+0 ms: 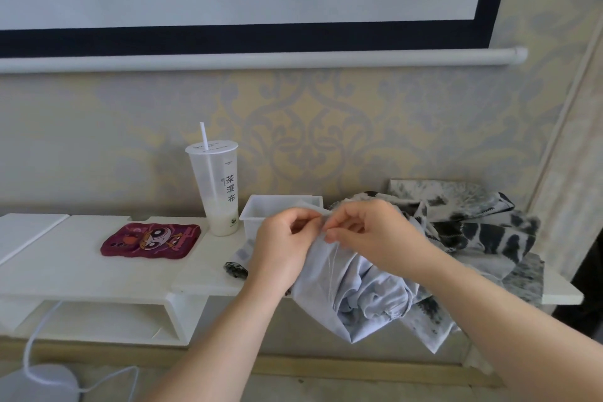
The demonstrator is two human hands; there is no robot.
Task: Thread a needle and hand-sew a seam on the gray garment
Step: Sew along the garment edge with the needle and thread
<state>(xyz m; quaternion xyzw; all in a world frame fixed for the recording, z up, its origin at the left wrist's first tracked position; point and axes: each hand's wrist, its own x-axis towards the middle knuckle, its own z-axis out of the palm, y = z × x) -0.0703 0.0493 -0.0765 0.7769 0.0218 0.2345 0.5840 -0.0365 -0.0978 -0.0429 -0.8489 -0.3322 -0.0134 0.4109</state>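
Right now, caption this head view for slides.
Left hand and right hand pinch the gray garment at its edge over the white shelf.

Matt gray cloth garment [355, 290]

2 arms are showing in the head view, both bare from the picture's lower edge up to the wrists. The left forearm [228, 330] is running slim and smooth, widening toward the bottom of the frame. The right forearm [489, 313] is appearing broader and is filling more of the corner. The left hand [280, 245] and the right hand [368, 232] are both going uncovered, their knuckles showing as soft rounded ridges. The 1 or 2 visible fingernails are looking short and plain.
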